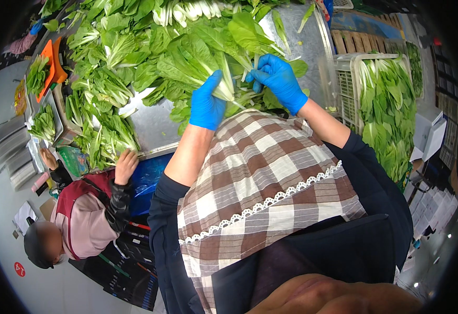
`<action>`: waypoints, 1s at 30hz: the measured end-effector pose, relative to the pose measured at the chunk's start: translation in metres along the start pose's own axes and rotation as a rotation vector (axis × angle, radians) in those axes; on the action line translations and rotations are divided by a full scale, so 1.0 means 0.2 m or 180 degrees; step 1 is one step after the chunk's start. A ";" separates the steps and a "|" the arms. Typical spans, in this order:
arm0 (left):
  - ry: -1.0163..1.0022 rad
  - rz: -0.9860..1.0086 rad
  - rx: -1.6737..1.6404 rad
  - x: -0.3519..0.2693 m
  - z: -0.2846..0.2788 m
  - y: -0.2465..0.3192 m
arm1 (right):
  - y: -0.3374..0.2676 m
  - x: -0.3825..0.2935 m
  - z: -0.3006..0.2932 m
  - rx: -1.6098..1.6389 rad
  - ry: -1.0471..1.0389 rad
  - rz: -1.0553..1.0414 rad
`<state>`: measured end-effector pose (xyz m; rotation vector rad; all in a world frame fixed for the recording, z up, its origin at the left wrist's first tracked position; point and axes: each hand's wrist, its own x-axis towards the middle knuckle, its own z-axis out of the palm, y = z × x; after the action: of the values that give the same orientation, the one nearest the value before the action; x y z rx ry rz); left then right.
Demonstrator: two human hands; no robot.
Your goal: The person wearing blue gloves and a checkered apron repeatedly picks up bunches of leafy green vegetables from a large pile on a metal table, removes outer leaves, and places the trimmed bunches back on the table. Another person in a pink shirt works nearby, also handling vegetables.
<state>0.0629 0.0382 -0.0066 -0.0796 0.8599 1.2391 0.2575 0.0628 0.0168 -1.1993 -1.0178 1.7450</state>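
My left hand (pixel 208 103), in a blue glove, grips a head of leafy greens (pixel 195 62) by its pale base, with the leaves fanning away from me. In a matching blue glove, my right hand (pixel 279 81) pinches the white stem of a green leaf (pixel 245 33) just to the right of that head. Both hands are above the near edge of a metal worktable (pixel 166 121), close to my checked apron (pixel 260 172). Loose leaves lie under my hands, and a large pile of leafy greens (pixel 111 55) covers the table's far and left parts.
To the right stands a white plastic crate (pixel 348 94) packed with greens (pixel 388 102). A co-worker (pixel 85 219) at the left has a bare hand at the pile's edge. Beyond are an orange holder (pixel 48 68) and a scale (pixel 58 117) with greens on it.
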 end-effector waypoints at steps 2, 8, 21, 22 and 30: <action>0.0011 -0.0017 -0.0009 0.00 0.00 0.00 | 0.00 -0.01 0.02 0.0109 -0.0086 0.0068; -0.0103 -0.0028 0.0009 0.02 -0.03 -0.01 | -0.02 -0.02 0.04 0.0143 -0.0273 0.0268; -0.0059 0.0365 0.0604 -0.06 0.06 0.00 | -0.04 -0.09 0.12 -0.0394 -0.1104 0.0170; 0.0030 0.0304 0.0418 -0.05 0.04 0.02 | -0.06 -0.11 0.13 -0.0383 -0.1036 0.0070; 0.0272 0.0975 0.0113 -0.16 -0.22 0.35 | 0.05 0.17 -0.34 -0.2113 -0.0518 -0.0072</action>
<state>-0.0205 0.0166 0.0100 0.0293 0.9937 1.5141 0.3128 0.1031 -0.0194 -1.4369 -1.7902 1.5455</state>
